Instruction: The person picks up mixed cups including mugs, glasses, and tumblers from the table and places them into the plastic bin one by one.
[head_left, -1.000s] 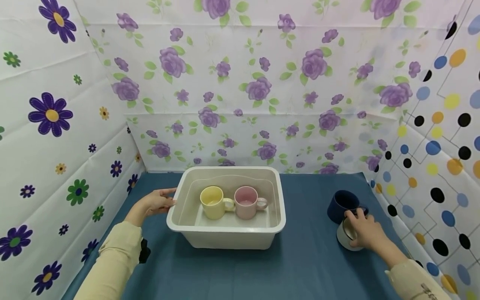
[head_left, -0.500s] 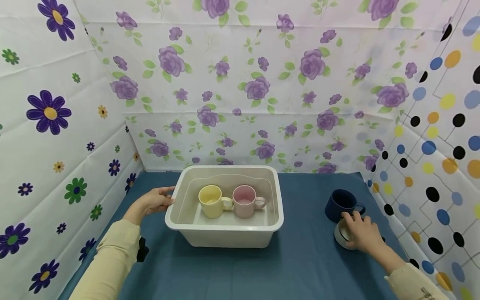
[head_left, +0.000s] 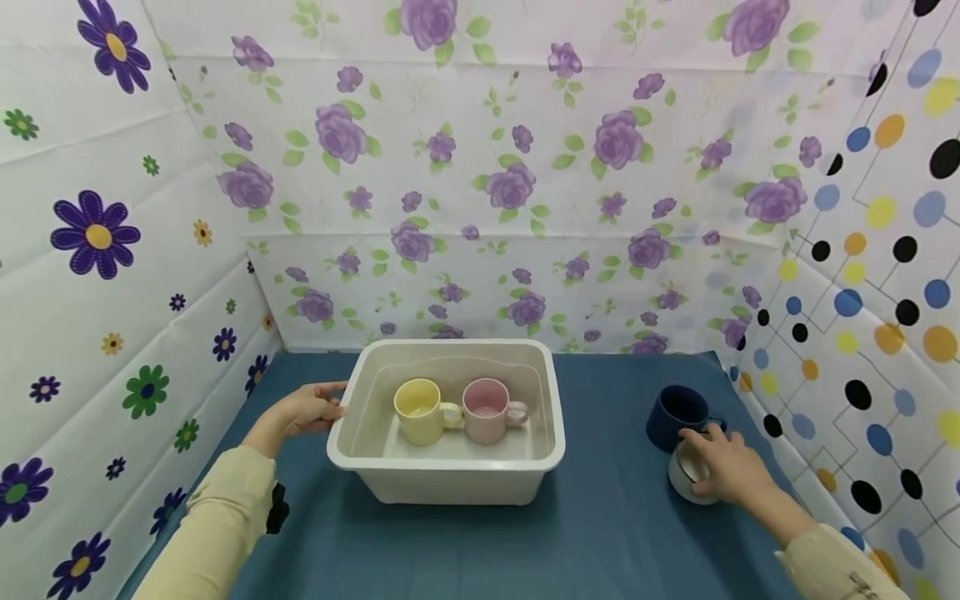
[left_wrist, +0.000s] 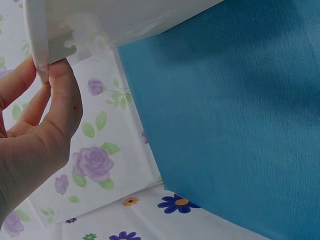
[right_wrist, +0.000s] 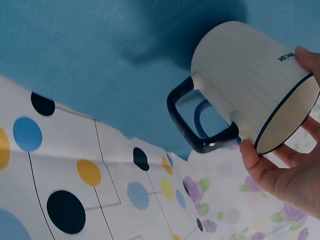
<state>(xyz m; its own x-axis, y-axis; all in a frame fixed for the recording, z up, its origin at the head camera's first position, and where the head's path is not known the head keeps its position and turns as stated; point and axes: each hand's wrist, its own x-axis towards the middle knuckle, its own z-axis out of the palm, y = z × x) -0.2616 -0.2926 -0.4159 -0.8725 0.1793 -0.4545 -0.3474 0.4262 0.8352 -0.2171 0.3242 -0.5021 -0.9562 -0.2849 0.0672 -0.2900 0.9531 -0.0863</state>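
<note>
My left hand (head_left: 303,408) pinches the left rim of a cream plastic tub (head_left: 450,487); in the left wrist view the fingertips close on the tub's edge (left_wrist: 39,45). Inside the tub stand a yellow mug (head_left: 417,427) and a pink mug (head_left: 483,423), side by side, handles to the right. On the right, my right hand (head_left: 731,471) grips a white mug (head_left: 684,478) by its rim from above. The right wrist view shows this mug (right_wrist: 245,85) with a dark rim and dark handle, thumb and fingers around its mouth. A navy mug (head_left: 663,425) stands just behind it.
A blue cloth (head_left: 600,533) covers the table. Flowered sheets (head_left: 510,192) hang at the back and left, and a dotted sheet (head_left: 862,333) stands close beyond the right hand. The tub's walls rise around the yellow and pink mugs.
The head view has shifted slightly. My right fingers have settled on the white mug's rim, and its handle, glimpsed half a second ago, is hidden. The left hand stays at the tub.
</note>
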